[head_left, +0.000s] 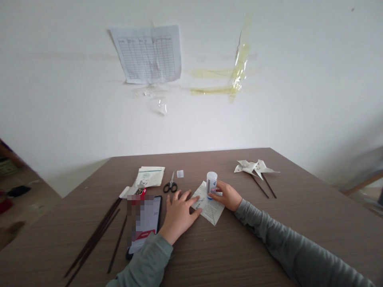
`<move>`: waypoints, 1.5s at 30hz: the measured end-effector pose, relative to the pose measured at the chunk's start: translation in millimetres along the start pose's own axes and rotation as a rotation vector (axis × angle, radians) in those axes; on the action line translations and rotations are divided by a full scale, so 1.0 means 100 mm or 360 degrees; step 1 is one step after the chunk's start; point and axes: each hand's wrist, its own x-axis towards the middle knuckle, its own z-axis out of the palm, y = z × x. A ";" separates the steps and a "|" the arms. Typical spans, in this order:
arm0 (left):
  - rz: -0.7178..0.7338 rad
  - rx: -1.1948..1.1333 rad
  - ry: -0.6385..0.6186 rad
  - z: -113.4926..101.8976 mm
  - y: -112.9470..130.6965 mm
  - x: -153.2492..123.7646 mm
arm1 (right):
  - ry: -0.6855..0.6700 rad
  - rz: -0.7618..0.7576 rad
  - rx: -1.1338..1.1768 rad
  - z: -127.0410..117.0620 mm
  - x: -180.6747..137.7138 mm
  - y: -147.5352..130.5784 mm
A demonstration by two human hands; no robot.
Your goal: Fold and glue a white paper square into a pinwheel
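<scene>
A square of printed paper point(212, 213) with crease lines lies on the table, one corner pointing toward me. On it stands a small white cylindrical bottle point(212, 182) with a blue and red label, upright. My right hand point(228, 195) grips the bottle from the right, thumb and fingers around its lower part. My left hand point(181, 213) rests flat with fingers spread, its fingertips touching the left edge of the paper. Black-handled scissors point(170, 186) lie just beyond my left hand, beside a small clear plastic piece point(180, 173).
Left of my left hand lies a phone point(152, 219), partly blurred out. Near it are thin dark sticks point(98, 235), a small red box point(140, 195) and a stack of printed papers point(151, 176). Paper pinwheels point(254, 167) on sticks lie at right. A wall point(209, 127) stands behind the table.
</scene>
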 end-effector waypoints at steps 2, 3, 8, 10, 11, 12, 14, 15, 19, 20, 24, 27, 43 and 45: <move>-0.0004 -0.0008 0.0020 0.00 0.00 0.00 | 0.0050 0.0066 0.0130 -0.01 0.01 0.00; -0.0006 -0.0011 0.0025 0.01 -0.01 0.00 | 0.0086 0.0098 0.0188 -0.01 0.02 0.01; -0.0013 -0.0008 -0.0011 -0.01 -0.01 0.00 | 0.0225 0.0157 0.0360 -0.02 0.06 0.11; -0.0023 -0.0004 -0.0016 -0.03 0.00 0.00 | 0.0255 0.0119 0.0403 -0.05 0.07 0.14; -0.0027 -0.0001 -0.0019 -0.04 0.01 0.00 | 0.0281 0.0082 0.0410 -0.08 0.08 0.14; -0.0029 0.0003 -0.0025 -0.05 0.02 -0.01 | 0.0323 0.0035 0.0397 -0.11 0.08 0.13; -0.0030 0.0017 -0.0036 -0.06 0.03 -0.01 | 0.0418 -0.0058 0.0303 -0.16 0.08 0.11; -0.0028 0.0025 -0.0040 -0.07 0.04 -0.01 | 0.0454 -0.0087 0.0238 -0.19 0.07 0.10; -0.0009 0.0030 -0.0026 -0.08 0.05 -0.01 | 0.0482 -0.0050 0.0100 -0.26 0.05 0.11; -0.0005 0.0026 -0.0020 -0.07 0.05 -0.01 | 0.0492 -0.0029 0.0095 -0.26 0.05 0.14; -0.0009 0.0011 -0.0012 -0.07 0.04 -0.01 | 0.0506 0.0037 0.0089 -0.29 0.07 0.26; -0.0013 0.0010 -0.0035 -0.07 0.03 -0.01 | 0.0517 0.0042 0.0158 -0.32 0.11 0.34; -0.0026 0.0024 -0.0052 -0.10 0.06 -0.03 | 0.0654 -0.0244 -0.0179 -0.40 0.10 0.42; -0.0030 0.0034 -0.0059 -0.11 0.07 -0.03 | 0.0644 -0.0242 -0.0200 -0.40 0.11 0.41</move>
